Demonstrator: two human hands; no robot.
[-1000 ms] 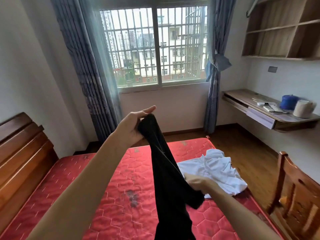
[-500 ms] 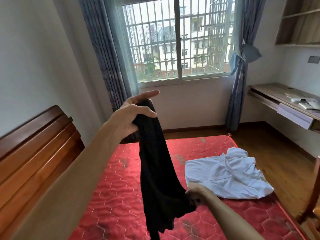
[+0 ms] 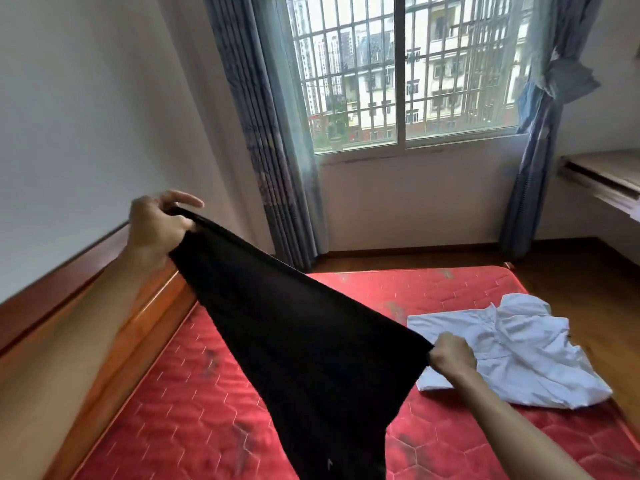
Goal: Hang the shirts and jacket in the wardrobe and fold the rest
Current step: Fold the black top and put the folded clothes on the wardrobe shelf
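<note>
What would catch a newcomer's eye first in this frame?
A black garment, held taut in mid-air between the hands, fills the centre: the left hand grips its upper end, the right hand its lower corner. Just beyond the right hand, a crumpled white shirt lies on the red mattress.
</note>
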